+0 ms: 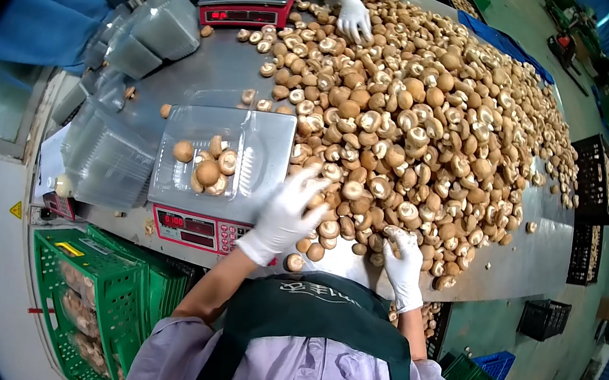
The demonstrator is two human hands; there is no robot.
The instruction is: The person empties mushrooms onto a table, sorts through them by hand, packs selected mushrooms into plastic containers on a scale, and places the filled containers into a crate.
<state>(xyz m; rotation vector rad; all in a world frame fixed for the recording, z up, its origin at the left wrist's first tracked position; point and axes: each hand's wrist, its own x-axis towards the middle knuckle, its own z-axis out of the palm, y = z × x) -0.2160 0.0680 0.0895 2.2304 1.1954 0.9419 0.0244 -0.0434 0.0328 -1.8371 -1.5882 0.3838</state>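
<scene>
A large heap of brown mushrooms (405,126) covers the metal table in front of me. My left hand (284,214), in a white glove, is at the heap's near left edge, blurred by motion. Its fingers look spread, and I see nothing held in them. My right hand (402,264), also gloved, is at the near edge of the heap, its fingers curled in on a mushroom. Left of my left hand, a clear plastic tray (253,160) with several mushrooms sits on a digital scale (184,226) with a lit red display.
Stacked clear trays (110,157) stand at the left. Across the table, another person's gloved hand (353,16) touches the heap near a second scale (247,15). A green crate (54,253) with packed mushrooms stands low at left. Black crates (597,178) stand beyond the right edge.
</scene>
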